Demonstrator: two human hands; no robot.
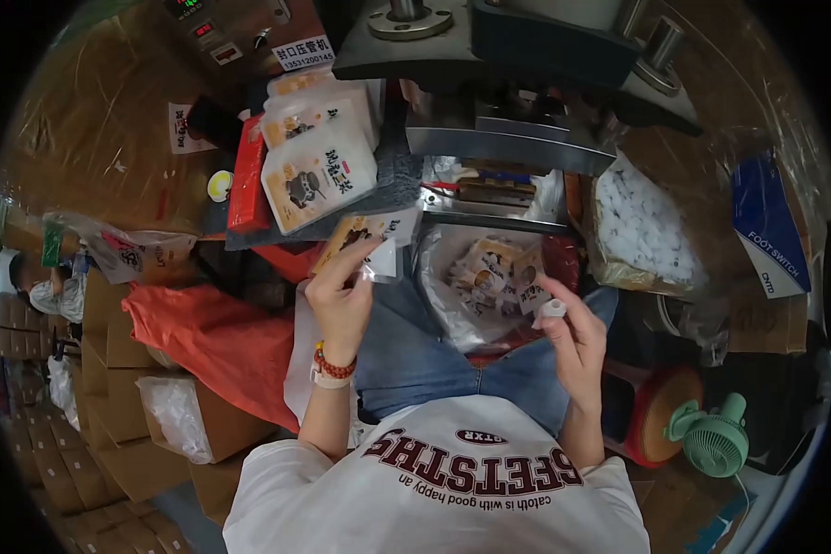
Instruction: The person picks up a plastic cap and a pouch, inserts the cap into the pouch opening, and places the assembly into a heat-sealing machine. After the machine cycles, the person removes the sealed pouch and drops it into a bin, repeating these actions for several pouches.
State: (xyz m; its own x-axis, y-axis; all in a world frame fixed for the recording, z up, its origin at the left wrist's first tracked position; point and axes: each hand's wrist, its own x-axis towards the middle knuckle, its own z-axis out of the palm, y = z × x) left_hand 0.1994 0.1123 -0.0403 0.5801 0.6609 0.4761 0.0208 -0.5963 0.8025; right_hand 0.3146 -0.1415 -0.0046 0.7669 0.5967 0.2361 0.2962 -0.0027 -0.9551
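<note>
My left hand (342, 300) is closed on a printed pouch (365, 235) with yellow and white parts, in front of the stacked pouches. A small white spout cap (552, 310) is pinched between the fingers of my right hand (574, 342), right of my lap. Between my hands, a plastic-lined red basin (443, 314) holds several small printed pouches (489, 272). Flat printed pouches (314, 180) lie stacked at the upper left, beside a red box (247, 175). Many small white caps (644, 217) fill a cardboard box on the right.
A metal press machine (508, 143) stands ahead of me, above the basin. On the right are a blue and white foot switch box (768, 226) and a green fan (716, 439). Red cloth (212, 346) and cardboard boxes (125, 397) are on the left. A person (57, 294) is at the far left.
</note>
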